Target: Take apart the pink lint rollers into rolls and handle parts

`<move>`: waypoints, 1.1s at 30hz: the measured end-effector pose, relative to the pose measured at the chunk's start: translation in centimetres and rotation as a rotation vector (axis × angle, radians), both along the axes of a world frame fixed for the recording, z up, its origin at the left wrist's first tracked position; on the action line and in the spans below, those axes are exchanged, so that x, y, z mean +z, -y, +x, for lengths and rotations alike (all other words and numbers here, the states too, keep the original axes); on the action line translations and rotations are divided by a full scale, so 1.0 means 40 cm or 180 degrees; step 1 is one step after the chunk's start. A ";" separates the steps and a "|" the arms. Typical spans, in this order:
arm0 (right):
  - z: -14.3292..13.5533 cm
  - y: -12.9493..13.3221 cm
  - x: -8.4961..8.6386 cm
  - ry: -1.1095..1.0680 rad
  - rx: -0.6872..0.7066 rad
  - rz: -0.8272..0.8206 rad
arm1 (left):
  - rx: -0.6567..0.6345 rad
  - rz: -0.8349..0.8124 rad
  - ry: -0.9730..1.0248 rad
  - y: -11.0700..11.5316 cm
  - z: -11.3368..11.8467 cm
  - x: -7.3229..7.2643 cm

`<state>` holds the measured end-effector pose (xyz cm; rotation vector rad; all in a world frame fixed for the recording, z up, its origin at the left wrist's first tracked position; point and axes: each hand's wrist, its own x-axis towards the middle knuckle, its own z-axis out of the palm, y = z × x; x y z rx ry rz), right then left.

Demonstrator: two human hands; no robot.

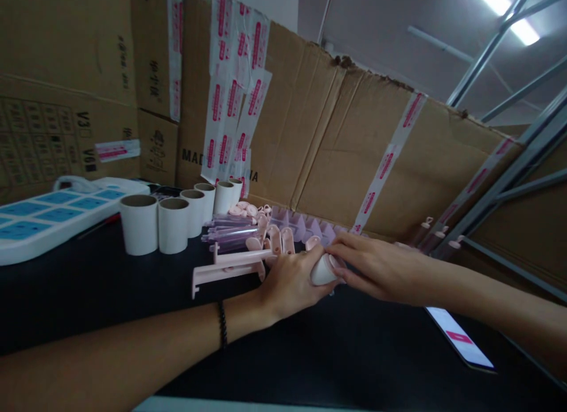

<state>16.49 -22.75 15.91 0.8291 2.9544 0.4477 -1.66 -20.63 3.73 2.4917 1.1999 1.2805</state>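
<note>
Six white paper tubes lined up on the dark surface, left of the action, well apart from both hands. Beyond them a white and blue power strip, far left. Clear pinkish tubes lying flat just behind a pale pink bar, and small pink caps crowded right up against the left knuckles. Lavender tray behind those, hard against the taped cardboard wall. Lit phone flat on the surface, under the right forearm, near the front edge.

Now the hands. Left hand reaching in from lower left, black bead bracelet on the wrist, palm down, fingers curled around a small white capsule-shaped piece. Firm grip there. Right hand coming in from the right, fingers stretched flat and pointing left, fingertips laid over the top of the same white piece, thumb under it. Both hands meeting on it, just above the surface, directly in front of the pink caps. Right hand's hold: pinching, touching for certain, how tightly not clear.
</note>
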 end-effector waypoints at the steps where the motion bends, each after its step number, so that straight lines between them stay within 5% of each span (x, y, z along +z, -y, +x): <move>1: -0.003 0.003 -0.004 0.0051 -0.0015 0.0152 | -0.0007 0.0027 -0.0016 0.000 0.000 0.000; 8: -0.040 0.019 -0.021 0.0382 -0.0071 0.0821 | 0.0049 0.0097 -0.0148 -0.003 -0.002 0.002; 16: -0.059 0.033 -0.041 0.1747 0.0093 0.1588 | -0.0015 0.0103 -0.0034 -0.010 -0.004 -0.015; 33: -0.039 0.031 -0.081 0.1485 0.0121 0.1860 | -0.0169 0.0151 0.0251 -0.017 -0.003 -0.018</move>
